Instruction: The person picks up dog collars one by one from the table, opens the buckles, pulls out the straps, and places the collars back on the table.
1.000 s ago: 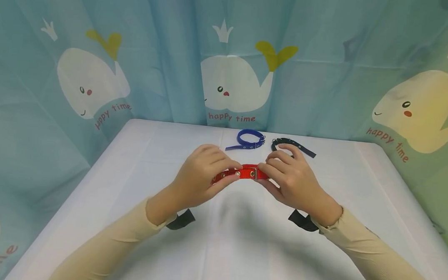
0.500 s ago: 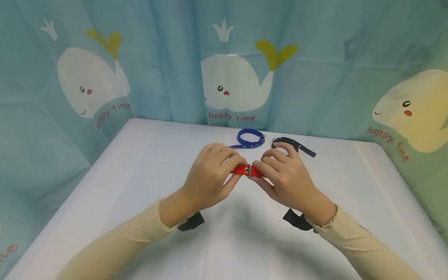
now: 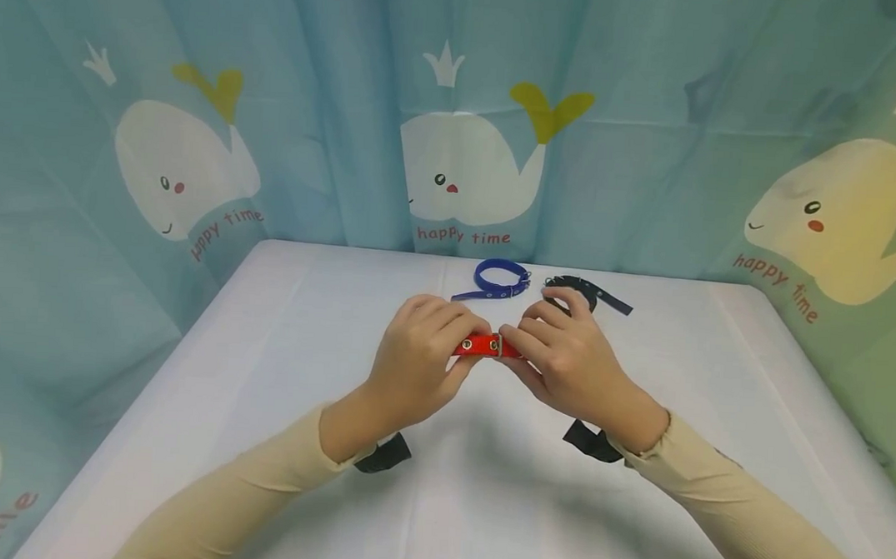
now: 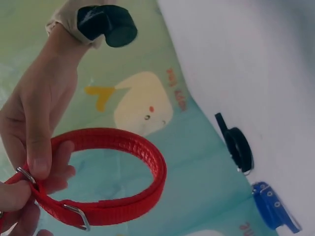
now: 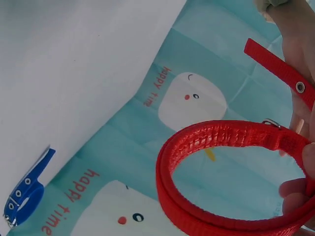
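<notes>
In the head view, a red collar (image 3: 480, 345) with metal eyelets is held up over the table between both hands. My left hand (image 3: 418, 357) pinches its strap between thumb and fingers, just left of the metal buckle (image 3: 498, 345). On the right side of that buckle, my right hand (image 3: 572, 360) pinches the band. The collar forms a closed loop (image 4: 160, 172) in the left wrist view, where a metal ring (image 4: 78, 216) shows on the band. The strap's loose end (image 5: 268, 60), with an eyelet, sticks out beside the left hand in the right wrist view.
A coiled blue collar (image 3: 500, 292) and a black collar (image 3: 605, 299) lie near the far edge of the white table (image 3: 327, 307). Behind them hangs a whale-print curtain (image 3: 349, 142). Black straps (image 3: 384, 453) hang under both wrists.
My left hand has moved right, closer to the buckle and the right hand, so less strap shows between them. The right hand has shifted slightly left. The blue and black collars stay put.
</notes>
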`<state>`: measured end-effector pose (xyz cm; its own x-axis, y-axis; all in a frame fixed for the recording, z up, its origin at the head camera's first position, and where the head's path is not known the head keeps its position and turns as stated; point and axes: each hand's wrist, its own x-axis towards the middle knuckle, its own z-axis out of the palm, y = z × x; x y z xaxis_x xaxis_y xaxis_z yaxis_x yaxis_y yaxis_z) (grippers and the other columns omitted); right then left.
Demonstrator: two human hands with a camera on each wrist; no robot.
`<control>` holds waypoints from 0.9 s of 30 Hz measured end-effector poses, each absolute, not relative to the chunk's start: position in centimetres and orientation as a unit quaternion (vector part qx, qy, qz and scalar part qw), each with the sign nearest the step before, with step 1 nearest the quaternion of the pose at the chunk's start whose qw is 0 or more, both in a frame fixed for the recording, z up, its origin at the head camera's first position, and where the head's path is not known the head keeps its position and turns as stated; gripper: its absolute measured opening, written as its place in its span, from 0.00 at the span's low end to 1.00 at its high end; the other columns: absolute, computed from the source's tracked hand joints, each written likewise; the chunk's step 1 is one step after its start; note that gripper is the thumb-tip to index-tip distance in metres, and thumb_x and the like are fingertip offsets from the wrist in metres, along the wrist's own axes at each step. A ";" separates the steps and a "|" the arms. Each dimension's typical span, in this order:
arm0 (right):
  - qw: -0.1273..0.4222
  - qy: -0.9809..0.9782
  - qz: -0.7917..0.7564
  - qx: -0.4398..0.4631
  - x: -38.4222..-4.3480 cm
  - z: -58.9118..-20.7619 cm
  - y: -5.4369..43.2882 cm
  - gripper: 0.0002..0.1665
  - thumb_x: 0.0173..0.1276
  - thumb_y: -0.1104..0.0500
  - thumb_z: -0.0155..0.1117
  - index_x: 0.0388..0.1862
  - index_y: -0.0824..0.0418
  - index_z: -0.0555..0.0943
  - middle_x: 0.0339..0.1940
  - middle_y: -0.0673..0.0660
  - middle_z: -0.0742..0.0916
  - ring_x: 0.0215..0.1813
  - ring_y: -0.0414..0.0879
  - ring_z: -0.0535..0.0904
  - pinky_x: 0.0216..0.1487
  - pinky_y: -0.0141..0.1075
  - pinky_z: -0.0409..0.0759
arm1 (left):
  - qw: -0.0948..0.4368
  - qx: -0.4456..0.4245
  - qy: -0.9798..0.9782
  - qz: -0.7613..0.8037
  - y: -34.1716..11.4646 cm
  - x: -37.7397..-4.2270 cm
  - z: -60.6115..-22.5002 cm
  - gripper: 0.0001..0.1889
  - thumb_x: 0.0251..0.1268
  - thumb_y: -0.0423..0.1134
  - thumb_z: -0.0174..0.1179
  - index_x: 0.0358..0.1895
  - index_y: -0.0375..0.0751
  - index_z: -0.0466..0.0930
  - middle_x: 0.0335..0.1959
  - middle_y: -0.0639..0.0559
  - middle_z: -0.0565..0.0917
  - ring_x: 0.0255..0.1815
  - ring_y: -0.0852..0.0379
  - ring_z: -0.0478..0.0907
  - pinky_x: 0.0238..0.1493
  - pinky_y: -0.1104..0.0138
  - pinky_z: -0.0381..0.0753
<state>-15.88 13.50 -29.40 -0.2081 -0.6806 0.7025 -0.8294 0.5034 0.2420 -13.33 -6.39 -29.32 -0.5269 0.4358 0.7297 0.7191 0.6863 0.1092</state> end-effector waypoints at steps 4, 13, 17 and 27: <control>0.402 -0.769 0.079 0.491 -15.7 -29.3 13.4 0.10 0.50 0.59 0.73 0.29 0.64 0.83 0.21 0.56 0.84 0.29 0.48 0.78 0.49 0.55 0.75 | 0.345 -0.347 -0.847 -0.209 -6.3 -13.4 -29.2 0.08 0.47 0.36 0.71 0.32 0.43 0.84 0.30 0.54 0.85 0.35 0.58 0.79 0.49 0.61 0.77; 0.399 -0.767 0.074 0.496 -15.6 -29.5 13.1 0.20 0.38 0.61 0.80 0.32 0.65 0.83 0.24 0.58 0.86 0.31 0.49 0.79 0.49 0.56 0.77 | 0.354 -0.372 -0.836 -0.191 -6.6 -13.6 -29.0 0.10 0.39 0.37 0.72 0.28 0.43 0.82 0.27 0.53 0.85 0.34 0.57 0.79 0.51 0.57 0.77; 0.383 -0.772 0.081 0.500 -15.6 -29.6 13.2 0.21 0.40 0.60 0.80 0.34 0.65 0.83 0.27 0.57 0.86 0.33 0.49 0.80 0.50 0.55 0.77 | 0.382 -0.385 -0.824 -0.163 -6.7 -13.7 -29.1 0.11 0.40 0.40 0.72 0.29 0.43 0.82 0.27 0.53 0.85 0.34 0.57 0.81 0.51 0.55 0.77; 0.337 -0.767 0.163 0.521 -15.9 -29.6 14.2 0.15 0.68 0.52 0.58 0.38 0.63 0.84 0.27 0.54 0.86 0.36 0.47 0.79 0.54 0.54 0.73 | 0.342 -0.382 -0.842 -0.168 -7.1 -13.9 -29.2 0.11 0.43 0.38 0.72 0.32 0.42 0.83 0.30 0.53 0.85 0.37 0.57 0.81 0.56 0.53 0.75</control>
